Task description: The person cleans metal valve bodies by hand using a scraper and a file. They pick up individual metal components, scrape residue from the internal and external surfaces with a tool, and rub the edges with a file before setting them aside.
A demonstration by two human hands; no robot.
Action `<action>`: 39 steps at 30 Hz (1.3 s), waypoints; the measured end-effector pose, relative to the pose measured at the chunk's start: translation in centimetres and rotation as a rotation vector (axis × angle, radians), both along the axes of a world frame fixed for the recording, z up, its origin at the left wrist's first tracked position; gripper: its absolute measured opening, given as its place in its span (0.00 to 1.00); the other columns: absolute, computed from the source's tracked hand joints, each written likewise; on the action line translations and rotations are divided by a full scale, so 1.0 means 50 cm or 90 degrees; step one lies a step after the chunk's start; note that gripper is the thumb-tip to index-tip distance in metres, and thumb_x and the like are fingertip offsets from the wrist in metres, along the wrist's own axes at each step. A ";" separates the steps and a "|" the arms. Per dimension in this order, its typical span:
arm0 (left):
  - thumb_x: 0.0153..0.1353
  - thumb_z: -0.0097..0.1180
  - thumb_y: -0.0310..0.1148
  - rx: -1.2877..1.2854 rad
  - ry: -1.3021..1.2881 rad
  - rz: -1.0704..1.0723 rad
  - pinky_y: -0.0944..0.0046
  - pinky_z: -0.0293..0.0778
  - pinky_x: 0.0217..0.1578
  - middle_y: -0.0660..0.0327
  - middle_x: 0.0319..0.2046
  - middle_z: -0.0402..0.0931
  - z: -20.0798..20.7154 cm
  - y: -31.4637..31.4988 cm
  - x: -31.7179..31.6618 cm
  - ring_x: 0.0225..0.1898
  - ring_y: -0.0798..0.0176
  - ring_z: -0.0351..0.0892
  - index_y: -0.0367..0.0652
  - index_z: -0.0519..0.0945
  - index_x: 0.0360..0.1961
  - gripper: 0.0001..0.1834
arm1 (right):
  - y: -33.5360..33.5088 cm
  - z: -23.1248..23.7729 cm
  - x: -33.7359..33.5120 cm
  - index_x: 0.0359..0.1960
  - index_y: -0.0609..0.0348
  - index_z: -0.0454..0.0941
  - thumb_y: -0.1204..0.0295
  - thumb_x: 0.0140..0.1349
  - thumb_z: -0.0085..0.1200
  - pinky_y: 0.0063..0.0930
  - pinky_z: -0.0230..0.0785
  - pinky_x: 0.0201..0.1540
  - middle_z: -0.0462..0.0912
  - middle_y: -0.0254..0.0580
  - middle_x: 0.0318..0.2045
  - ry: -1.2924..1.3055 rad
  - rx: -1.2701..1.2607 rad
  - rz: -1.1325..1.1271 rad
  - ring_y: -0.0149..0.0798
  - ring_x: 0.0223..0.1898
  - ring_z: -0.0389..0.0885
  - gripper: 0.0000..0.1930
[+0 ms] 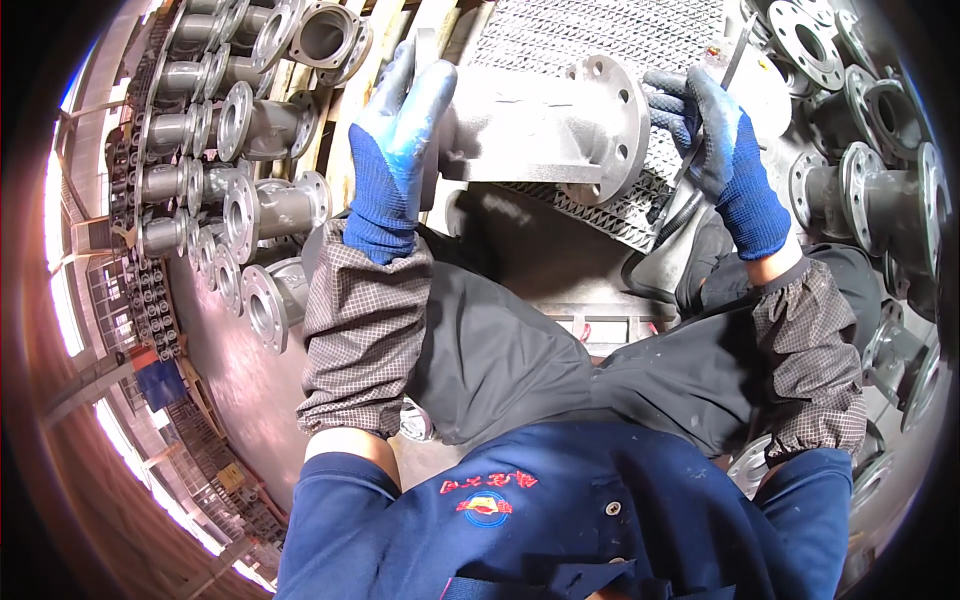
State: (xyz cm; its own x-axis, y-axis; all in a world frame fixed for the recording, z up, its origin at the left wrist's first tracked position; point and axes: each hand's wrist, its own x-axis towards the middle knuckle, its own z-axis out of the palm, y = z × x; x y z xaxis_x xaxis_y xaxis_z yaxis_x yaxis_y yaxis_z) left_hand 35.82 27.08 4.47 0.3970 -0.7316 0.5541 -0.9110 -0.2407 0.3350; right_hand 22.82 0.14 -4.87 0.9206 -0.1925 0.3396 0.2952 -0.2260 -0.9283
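A grey flanged metal casting (530, 115) lies on its side in front of me, brightly lit, with a round bolt-holed flange (625, 130) at its right end. My left hand (395, 130), in a blue knit glove with a coated palm, grips the rim of the left flange, its fingers and thumb on either side. To the right of the casting, my right hand (710, 130), gloved alike, is closed around a thin dark rod-like tool (740, 52). Its curled fingers are close to the right flange; whether they touch it I cannot tell.
Beneath the casting is a metal mesh work surface (600, 30). A black hose (680, 218) hangs by its right edge. Stacked flanged castings (265, 122) stand at the left beside wooden slats. More castings (870, 200) crowd the right side. My knees flank the work surface.
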 end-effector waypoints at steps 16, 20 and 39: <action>0.69 0.36 0.32 0.052 0.424 0.046 0.70 0.79 0.34 0.51 0.47 0.74 0.082 -0.004 -0.047 0.37 0.63 0.82 0.35 0.71 0.54 0.18 | 0.129 0.185 0.017 0.57 0.61 0.67 0.67 0.67 0.42 0.16 0.69 0.37 0.81 0.43 0.39 0.190 0.122 0.043 0.27 0.36 0.78 0.19; 0.68 0.37 0.30 0.113 -0.157 0.230 0.68 0.78 0.38 0.52 0.40 0.77 0.003 0.054 0.109 0.37 0.62 0.81 0.33 0.72 0.50 0.16 | 0.150 0.169 0.057 0.59 0.57 0.67 0.66 0.63 0.48 0.17 0.67 0.35 0.79 0.39 0.34 0.186 0.002 -0.039 0.23 0.31 0.73 0.22; 0.53 0.49 0.18 0.051 0.052 0.103 0.60 0.76 0.35 0.50 0.36 0.75 -0.106 0.125 0.016 0.35 0.52 0.78 0.32 0.71 0.48 0.19 | 0.112 0.191 0.030 0.54 0.61 0.72 0.71 0.62 0.51 0.22 0.68 0.49 0.80 0.40 0.43 0.137 0.091 0.097 0.27 0.44 0.76 0.18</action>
